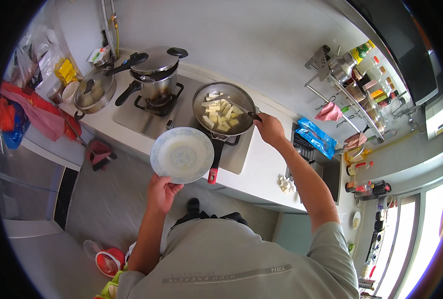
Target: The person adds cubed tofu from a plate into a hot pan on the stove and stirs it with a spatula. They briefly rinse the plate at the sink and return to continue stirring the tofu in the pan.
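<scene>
My left hand (163,194) grips the near rim of a pale blue-and-white plate (182,155), which is tilted and holds no food. It hangs in front of the counter edge, partly over the stove. In my right hand (270,129) is the dark handle of a spatula (236,105), its metal end reaching into the frying pan (202,91). Cut pale pieces that look like tofu (221,116) lie in the pan, some with yellowish sides. The pan rests on the right burner, and its black handle with a red tip (213,175) points towards me, beside the plate.
A pressure cooker (156,84) stands on the left burner, its lid askew. Left of it is a lidded glass-topped pan (95,91). Garlic (287,184) lies on the counter near the sink (330,175). A wall rack (356,97) of seasonings hangs at right.
</scene>
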A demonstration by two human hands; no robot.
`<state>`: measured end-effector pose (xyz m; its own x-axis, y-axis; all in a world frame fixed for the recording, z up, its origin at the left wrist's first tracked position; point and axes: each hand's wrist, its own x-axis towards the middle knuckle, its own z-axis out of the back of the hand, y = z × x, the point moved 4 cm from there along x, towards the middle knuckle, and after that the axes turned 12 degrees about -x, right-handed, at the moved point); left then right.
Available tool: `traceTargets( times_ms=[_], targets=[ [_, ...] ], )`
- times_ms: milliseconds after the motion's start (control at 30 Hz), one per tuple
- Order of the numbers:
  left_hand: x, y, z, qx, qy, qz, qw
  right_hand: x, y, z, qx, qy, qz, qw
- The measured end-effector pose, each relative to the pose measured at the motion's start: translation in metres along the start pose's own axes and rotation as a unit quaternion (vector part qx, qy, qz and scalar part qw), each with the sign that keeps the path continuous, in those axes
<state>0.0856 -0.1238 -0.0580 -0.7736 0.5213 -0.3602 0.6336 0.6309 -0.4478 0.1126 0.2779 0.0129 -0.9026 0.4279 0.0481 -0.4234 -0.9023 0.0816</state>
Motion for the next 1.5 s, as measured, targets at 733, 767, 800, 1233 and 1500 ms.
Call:
traceTargets(
  times_ms=[733,767,800,1233,1500],
  targets=[
    [0.068,0.243,-0.084,0.13,0.109,0.267,0.949,-0.225,-0.125,0.006,0.553,-0.086,-0.305,0.77],
    [0.074,0.264,-0.081,0.135,0.099,0.274,0.947,-0.243,-0.133,0.007,0.561,-0.096,-0.312,0.76],
    [0.079,0.283,-0.079,0.142,0.089,0.281,0.945,-0.26,-0.138,0.011,0.577,-0.095,-0.314,0.748],
    [0.149,0.438,-0.078,0.177,-0.011,0.266,0.948,-0.405,-0.206,-0.007,0.597,-0.127,-0.42,0.672],
    [0.174,0.472,-0.072,0.189,-0.018,0.226,0.955,-0.425,-0.23,-0.017,0.61,-0.113,-0.412,0.668]
  ],
)
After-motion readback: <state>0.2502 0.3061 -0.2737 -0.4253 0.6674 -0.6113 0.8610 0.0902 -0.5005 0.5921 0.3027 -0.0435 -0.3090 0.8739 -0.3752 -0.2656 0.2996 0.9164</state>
